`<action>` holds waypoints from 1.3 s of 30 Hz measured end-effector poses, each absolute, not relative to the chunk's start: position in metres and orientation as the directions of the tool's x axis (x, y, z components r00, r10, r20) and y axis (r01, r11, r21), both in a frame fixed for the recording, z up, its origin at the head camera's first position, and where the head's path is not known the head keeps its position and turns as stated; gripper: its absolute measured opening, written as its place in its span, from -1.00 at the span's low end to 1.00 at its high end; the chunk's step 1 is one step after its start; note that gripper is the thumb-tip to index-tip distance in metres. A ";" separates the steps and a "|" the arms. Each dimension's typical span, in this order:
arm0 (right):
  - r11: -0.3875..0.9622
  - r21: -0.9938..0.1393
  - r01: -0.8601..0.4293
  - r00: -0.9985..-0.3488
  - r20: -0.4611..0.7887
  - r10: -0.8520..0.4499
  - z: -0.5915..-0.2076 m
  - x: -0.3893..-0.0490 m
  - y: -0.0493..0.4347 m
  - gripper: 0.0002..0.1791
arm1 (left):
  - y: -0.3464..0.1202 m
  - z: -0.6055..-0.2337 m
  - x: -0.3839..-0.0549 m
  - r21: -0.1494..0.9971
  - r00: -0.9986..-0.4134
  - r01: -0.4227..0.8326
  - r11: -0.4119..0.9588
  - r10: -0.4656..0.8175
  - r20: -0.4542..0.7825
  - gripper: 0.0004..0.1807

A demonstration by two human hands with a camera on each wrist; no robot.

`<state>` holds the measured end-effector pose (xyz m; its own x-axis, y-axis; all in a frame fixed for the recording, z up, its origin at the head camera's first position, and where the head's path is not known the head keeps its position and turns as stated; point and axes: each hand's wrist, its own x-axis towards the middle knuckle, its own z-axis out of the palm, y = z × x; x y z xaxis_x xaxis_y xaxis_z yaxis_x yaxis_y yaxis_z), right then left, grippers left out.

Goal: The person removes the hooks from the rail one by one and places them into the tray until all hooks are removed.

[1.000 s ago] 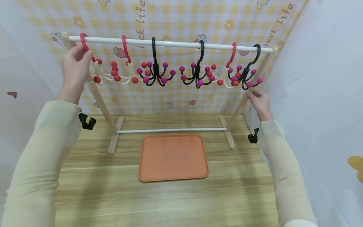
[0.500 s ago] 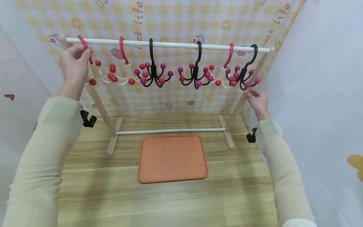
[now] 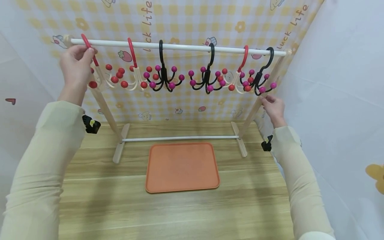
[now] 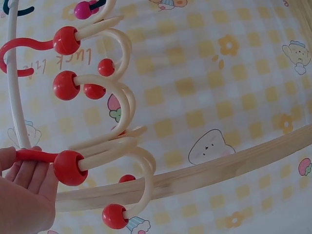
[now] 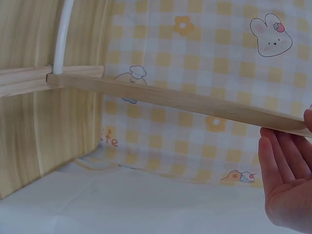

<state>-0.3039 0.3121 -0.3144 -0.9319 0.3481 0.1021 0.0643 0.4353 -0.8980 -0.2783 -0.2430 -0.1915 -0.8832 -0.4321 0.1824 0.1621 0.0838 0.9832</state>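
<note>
My left hand (image 3: 77, 68) pinches the red hook (image 4: 36, 156) of the leftmost hanger, whose cream curved arms end in red balls (image 4: 70, 168). That hook leans at the left end of the white rod (image 3: 186, 47) of a clothes rack. Beside it hangs a second red-and-cream hanger (image 3: 136, 76). Further right along the rod are two black hangers with magenta balls, one black hanger (image 3: 163, 76) and another black hanger (image 3: 207, 76). Near the right end hang a red-and-cream hanger (image 3: 238, 78) and a black hanger (image 3: 258, 80). My right hand (image 3: 274, 107) grips the rack's right wooden post (image 5: 195, 103) between thumb and fingers.
An orange tray (image 3: 183, 167) lies on the wood-grain table (image 3: 180, 213) in front of the rack. The rack's lower white bar (image 3: 180, 138) joins two wooden feet. A yellow checked cloth (image 3: 192, 20) hangs close behind.
The left hand has shifted slightly left with the red hook, which now leans more, and the hanger's arms have turned a little. My right hand keeps its place on the post.
</note>
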 end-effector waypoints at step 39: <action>0.443 -0.893 0.074 -0.937 0.090 0.338 -0.316 -0.304 0.314 -0.43 | -0.255 -0.184 -0.224 0.900 -0.839 0.431 -0.066 -0.395 0.374 -0.64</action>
<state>-0.3044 0.3135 -0.3157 -0.9367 0.3382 0.0903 0.0740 0.4435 -0.8932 -0.2238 -0.2552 -0.1841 -0.8393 -0.3951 0.3736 0.4315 -0.0659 0.8997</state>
